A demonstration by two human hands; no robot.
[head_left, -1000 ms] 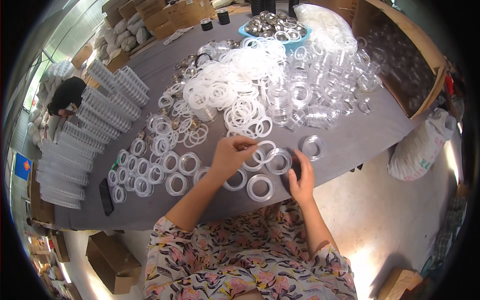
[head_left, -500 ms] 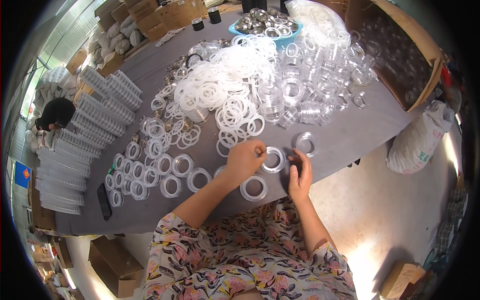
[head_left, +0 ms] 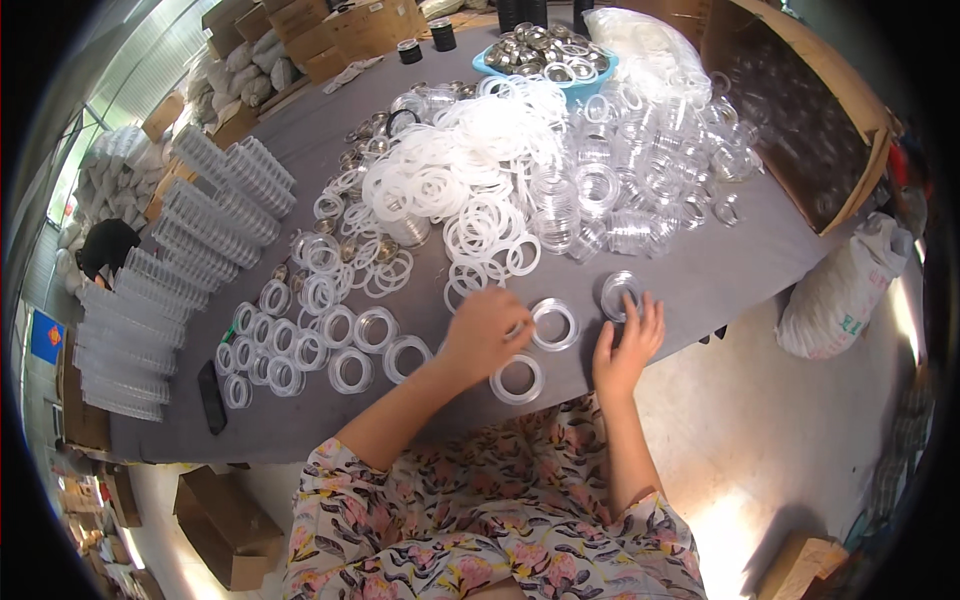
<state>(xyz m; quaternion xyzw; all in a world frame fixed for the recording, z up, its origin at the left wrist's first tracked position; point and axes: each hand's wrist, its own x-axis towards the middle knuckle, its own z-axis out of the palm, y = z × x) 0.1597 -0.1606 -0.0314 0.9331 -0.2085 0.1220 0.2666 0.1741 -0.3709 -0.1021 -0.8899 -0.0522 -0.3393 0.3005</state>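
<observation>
Now, over the near grey tablecloth (head_left: 290, 428), catch the left hand (head_left: 488, 334) loosely curled, can't tell around what; the right hand (head_left: 627, 352) half open, empty-palmed, reaching over a clear ring (head_left: 608, 297). Farther, see heaped white rings (head_left: 450, 175), then a blue basin (head_left: 583, 94); far left, cardboard boxes (head_left: 375, 30) beside sacks (head_left: 250, 85).

Two hands are working, one left hand (head_left: 490, 338) and one right hand (head_left: 628, 352), over one grey table (head_left: 715, 275). One clear ring (head_left: 610, 298) is sitting at the right hand, and two other rings (head_left: 573, 330) are lying between the hands. One blue basin (head_left: 582, 93), one black phone (head_left: 211, 398) and two dark spools (head_left: 443, 36) are resting farther off, while one white sack (head_left: 840, 295) is standing beside the table
</observation>
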